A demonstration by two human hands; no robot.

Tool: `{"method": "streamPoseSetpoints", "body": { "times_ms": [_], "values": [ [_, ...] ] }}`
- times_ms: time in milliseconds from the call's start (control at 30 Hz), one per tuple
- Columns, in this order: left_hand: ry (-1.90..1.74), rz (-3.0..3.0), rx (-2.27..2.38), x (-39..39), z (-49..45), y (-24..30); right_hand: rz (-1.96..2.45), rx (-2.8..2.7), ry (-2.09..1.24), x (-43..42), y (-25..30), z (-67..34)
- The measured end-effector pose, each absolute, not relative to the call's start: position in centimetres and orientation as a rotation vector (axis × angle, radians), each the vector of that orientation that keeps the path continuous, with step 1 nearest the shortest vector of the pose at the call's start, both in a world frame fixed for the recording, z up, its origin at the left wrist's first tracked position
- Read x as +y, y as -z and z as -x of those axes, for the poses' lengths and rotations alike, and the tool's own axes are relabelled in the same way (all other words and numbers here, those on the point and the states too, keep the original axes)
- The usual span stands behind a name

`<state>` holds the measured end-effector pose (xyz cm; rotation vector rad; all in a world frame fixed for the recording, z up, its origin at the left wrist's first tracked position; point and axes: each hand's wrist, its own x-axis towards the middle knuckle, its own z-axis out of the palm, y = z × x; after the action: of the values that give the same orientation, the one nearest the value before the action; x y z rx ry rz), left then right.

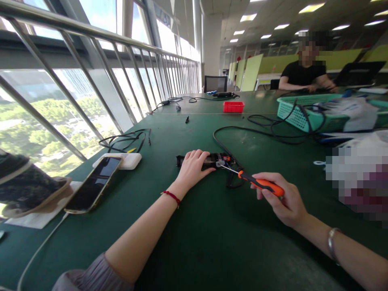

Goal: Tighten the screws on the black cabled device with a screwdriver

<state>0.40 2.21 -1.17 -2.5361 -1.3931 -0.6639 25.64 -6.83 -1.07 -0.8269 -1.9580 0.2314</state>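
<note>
At the far left edge of the green worktop (212, 242), a camouflage-patterned object (30, 190) lay on a white sheet. Just beside it a phone (93, 184) leaned with its dark screen up, its upper end resting on a flat white box (130, 161). Behind the box there was a small bundle of thin black cables (127, 139).

Near the middle, the left hand (194, 165), with a red cord bracelet (171, 197) on the wrist, lay palm down on a black device (215, 160). The fingers curved over its top and held it against the worktop. The device lay flat, its left end showing beyond the fingers and its right end, with some small coloured parts, uncovered. A black cable (230, 135) ran from this end in a wide loop to the right.

The right hand (285, 200) was closed around the orange handle of a screwdriver (262, 185). The thin metal shaft pointed left and its tip was at the open right end of the device. A metal bracelet (332, 242) sat on the right wrist.

Farther back stood a red tray (233, 106), and to the right a green basket (300, 111) with cables over its rim. Behind it a person in a black shirt (303, 74) sat at the worktop.
</note>
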Motion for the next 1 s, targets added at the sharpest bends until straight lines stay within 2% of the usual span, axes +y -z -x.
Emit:
{"method": "streamPoseSetpoints", "body": {
  "times_ms": [1000],
  "values": [
    [0.661,2.548,-1.373,2.07,-0.6,0.88,0.846,-1.889,-0.118,-7.02,1.63,-25.94]
  ]
}}
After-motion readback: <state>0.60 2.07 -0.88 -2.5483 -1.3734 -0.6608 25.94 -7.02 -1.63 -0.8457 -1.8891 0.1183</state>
